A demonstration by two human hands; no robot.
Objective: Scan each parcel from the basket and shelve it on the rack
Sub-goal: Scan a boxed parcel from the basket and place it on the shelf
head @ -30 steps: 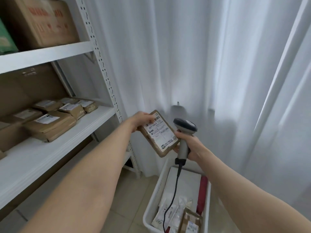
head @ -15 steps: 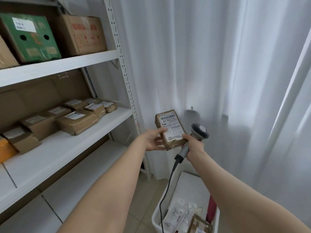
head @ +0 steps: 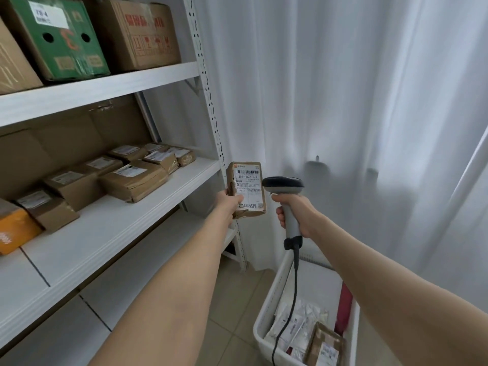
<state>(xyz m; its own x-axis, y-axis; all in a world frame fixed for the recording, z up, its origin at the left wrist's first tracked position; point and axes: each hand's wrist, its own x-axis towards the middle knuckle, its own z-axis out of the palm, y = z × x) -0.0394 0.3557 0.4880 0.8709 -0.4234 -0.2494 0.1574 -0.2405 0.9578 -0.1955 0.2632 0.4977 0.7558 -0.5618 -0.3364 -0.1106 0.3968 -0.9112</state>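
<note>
White basket (head: 260, 336) low right, parcels inside. Right hand (head: 297, 216) wrapped round scanner (head: 284, 184) grip, head aimed left. Left hand (head: 229, 204) pinching brown parcel (head: 247, 187) at lower left: upright, long axis vertical, label toward camera. Just beside rack (head: 126, 228) middle shelf edge.

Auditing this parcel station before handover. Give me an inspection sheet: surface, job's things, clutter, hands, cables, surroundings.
Surface: white middle shelf of the rack, parcels along its back.
Job's things: brown parcel held upright, label toward camera; scanner beside it; basket on the floor holding more parcels; shelved parcels lying flat.
Clutter: nothing seen.
Hands: left hand grips the brown parcel's lower part; right hand grips the scanner handle.
Cables: black scanner cable hangs down over the basket.
Surroundings: white curtain, large cartons on the upper shelf, tiled floor.
</note>
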